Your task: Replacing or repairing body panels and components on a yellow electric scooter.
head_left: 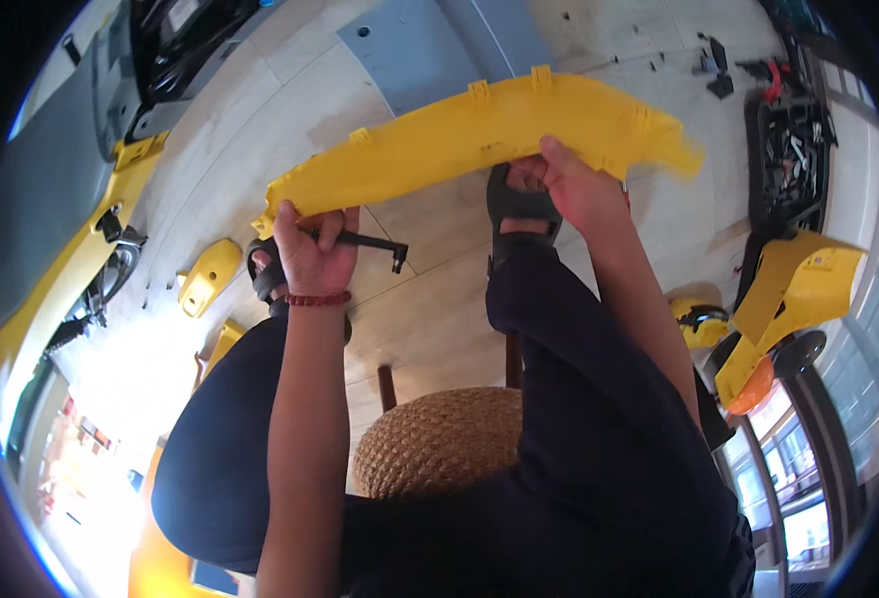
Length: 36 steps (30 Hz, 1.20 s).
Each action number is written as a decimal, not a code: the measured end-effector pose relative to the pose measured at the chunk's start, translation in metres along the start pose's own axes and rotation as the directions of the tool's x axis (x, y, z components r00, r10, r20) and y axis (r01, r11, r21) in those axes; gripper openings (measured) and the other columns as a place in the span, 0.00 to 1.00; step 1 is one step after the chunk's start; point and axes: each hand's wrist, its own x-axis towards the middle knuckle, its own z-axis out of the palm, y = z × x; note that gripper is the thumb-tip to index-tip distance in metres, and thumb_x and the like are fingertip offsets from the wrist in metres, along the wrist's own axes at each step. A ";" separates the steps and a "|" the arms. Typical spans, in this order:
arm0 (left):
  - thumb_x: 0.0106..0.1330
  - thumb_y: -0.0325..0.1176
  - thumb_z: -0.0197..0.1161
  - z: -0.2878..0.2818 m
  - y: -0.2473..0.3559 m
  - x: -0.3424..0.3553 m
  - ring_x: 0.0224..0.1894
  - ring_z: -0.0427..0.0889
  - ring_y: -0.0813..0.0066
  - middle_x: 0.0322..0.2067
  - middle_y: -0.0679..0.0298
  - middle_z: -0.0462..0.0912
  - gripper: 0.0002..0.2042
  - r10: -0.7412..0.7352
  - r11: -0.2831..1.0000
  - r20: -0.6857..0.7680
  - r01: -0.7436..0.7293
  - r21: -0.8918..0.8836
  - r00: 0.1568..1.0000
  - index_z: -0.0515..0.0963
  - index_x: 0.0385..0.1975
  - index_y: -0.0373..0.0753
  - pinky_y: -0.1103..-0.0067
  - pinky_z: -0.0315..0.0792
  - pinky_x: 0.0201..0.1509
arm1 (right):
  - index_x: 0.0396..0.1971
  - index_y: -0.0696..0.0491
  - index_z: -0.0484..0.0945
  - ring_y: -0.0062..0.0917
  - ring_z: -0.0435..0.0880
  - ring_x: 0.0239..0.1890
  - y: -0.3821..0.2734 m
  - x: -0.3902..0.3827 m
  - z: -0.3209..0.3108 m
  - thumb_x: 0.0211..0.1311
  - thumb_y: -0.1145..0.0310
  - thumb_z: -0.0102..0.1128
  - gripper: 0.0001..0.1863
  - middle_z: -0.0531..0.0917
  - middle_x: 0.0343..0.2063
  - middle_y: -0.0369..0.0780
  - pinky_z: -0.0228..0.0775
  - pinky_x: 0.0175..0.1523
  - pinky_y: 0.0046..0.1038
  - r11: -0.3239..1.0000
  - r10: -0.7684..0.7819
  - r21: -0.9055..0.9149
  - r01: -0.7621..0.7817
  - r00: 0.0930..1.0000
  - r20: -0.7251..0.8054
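I hold a long curved yellow plastic panel [479,140] across in front of me with both hands. My left hand [310,254] grips its left end and also holds a black L-shaped hex key [370,242] that sticks out to the right. My right hand [569,184] grips the lower edge of the panel toward its right end. My knees in dark trousers and my sandalled feet [519,214] show below the panel.
I sit on a woven round stool [439,439] over a pale tiled floor. A small yellow cover [208,276] lies at left, a grey panel [439,45] at the back, more yellow body parts [793,289] and a black tool tray [788,149] at right.
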 end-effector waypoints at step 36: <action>0.66 0.48 0.48 0.123 0.011 0.409 0.57 0.76 0.57 0.54 0.57 0.78 0.22 0.354 -0.870 0.295 0.197 0.451 0.888 0.75 0.57 0.51 0.67 0.69 0.61 | 0.56 0.57 0.68 0.32 0.79 0.53 -0.090 -0.072 -0.142 0.66 0.77 0.49 0.18 0.78 0.52 0.43 0.78 0.54 0.36 0.911 -0.333 0.042 0.410 0.793 -0.510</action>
